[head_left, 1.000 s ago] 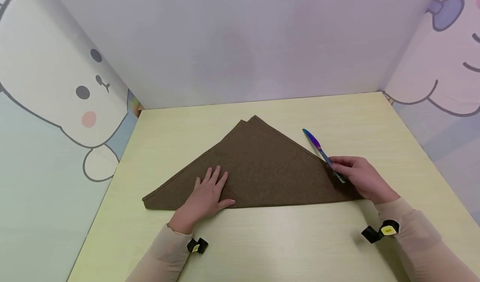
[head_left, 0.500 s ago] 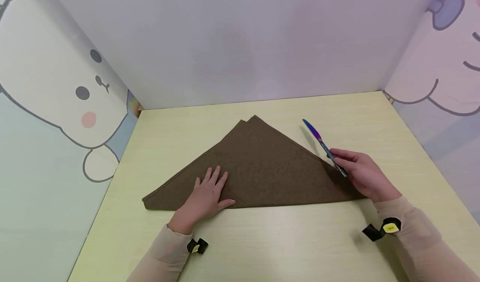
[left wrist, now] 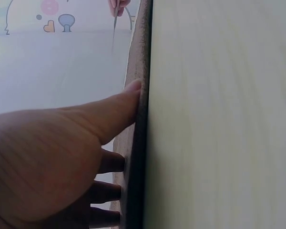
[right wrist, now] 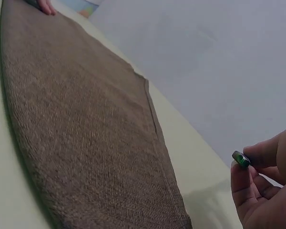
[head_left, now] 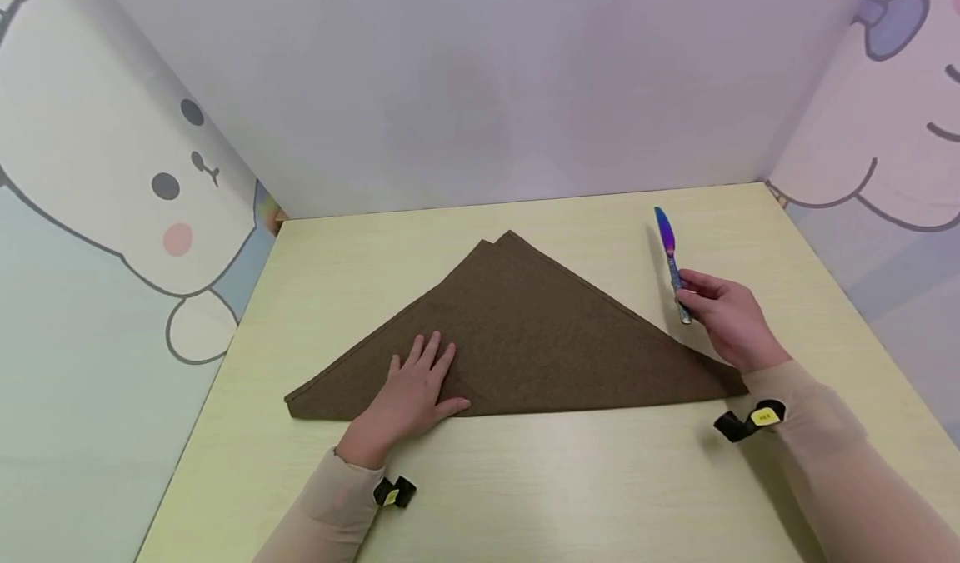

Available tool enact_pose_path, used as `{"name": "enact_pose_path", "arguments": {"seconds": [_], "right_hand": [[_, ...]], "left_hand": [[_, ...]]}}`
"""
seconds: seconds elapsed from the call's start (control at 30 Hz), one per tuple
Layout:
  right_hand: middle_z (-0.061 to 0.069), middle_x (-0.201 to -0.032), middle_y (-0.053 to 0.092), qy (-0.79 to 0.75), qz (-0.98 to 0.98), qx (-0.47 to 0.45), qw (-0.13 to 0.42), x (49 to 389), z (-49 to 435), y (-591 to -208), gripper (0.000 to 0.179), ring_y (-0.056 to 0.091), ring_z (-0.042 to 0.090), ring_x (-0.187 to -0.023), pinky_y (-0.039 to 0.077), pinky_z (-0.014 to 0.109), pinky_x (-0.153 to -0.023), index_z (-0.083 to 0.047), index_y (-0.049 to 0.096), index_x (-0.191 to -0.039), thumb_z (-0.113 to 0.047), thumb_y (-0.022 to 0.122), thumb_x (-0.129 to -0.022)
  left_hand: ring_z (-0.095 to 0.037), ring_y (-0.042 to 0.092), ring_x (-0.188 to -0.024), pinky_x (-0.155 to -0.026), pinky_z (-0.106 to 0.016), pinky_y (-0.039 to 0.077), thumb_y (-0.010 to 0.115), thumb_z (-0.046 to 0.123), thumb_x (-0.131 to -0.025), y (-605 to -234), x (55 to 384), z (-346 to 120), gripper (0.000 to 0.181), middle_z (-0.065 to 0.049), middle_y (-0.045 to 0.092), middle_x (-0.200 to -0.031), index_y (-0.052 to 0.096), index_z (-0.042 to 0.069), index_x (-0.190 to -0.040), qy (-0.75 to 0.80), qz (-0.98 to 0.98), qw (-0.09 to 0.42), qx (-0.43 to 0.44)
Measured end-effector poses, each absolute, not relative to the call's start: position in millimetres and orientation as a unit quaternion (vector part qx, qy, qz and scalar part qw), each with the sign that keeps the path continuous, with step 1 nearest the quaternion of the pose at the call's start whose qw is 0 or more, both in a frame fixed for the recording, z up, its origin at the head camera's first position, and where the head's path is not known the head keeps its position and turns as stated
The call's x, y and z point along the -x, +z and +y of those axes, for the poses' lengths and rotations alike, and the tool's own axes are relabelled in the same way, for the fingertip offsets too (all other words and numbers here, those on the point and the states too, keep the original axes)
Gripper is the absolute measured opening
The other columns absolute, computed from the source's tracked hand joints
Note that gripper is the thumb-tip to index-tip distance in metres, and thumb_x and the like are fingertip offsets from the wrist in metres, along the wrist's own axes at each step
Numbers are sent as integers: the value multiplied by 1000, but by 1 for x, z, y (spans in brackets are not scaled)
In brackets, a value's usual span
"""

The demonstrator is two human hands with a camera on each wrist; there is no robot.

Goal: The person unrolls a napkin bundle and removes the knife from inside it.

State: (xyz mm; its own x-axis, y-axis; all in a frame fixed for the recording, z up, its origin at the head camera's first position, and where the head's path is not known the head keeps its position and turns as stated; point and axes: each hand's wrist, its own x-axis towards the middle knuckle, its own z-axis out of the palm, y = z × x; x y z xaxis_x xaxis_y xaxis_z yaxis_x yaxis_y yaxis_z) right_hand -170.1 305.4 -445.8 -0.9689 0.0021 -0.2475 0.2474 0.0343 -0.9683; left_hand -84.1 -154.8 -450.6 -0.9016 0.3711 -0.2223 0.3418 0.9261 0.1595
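A brown cloth lies folded into a wide triangle, its long edge toward the person and its peak toward the wall. My left hand rests flat on its left part, fingers spread; in the left wrist view the thumb reaches the cloth's folded edge. My right hand pinches a table knife by its patterned handle, over the table beyond the cloth's right slope. The knife's blue-purple blade points to the wall. Only the handle's end shows in the right wrist view.
The pale wooden table meets a plain wall at its back edge. Side panels with cartoon animals stand left and right. Each wrist wears a black strap with a small device.
My right hand has carried the knife up off the cloth's right side and away to the back right, turning its blade more toward the wall. The left hand and cloth stay put.
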Motion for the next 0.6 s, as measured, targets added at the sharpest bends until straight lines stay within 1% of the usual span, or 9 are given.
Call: {"name": "enact_pose_path", "arguments": {"seconds": [0.13,0.27,0.6], "right_hand": [[7,-115,51,-616,778,-99,74,181,306,-453,57,51,6,-90,49,15,-71,2,38,-145,-17,59,-97],[8,-117,51,-563,817,-106,63,188,307,-458,53,48,7,-94,48,14,-71,0,41,-145,-19,58,-98],[14,-122,50,-530,838,-104,72,196,310,-464,52,47,10,-95,47,16,-69,1,41,-144,-18,55,-99]], "left_hand": [[-41,12,-144,-103,-67,24,54,63,-88,-451,84,-155,87,-19,15,-158,29,11,-152,58,973,124,-184],[-41,13,-144,-103,-67,24,54,63,-88,-450,84,-155,87,-19,15,-158,29,11,-152,57,973,126,-184],[-40,11,-144,-104,-67,22,54,63,-88,-450,84,-154,86,-18,14,-158,28,11,-153,58,973,129,-180]]}}
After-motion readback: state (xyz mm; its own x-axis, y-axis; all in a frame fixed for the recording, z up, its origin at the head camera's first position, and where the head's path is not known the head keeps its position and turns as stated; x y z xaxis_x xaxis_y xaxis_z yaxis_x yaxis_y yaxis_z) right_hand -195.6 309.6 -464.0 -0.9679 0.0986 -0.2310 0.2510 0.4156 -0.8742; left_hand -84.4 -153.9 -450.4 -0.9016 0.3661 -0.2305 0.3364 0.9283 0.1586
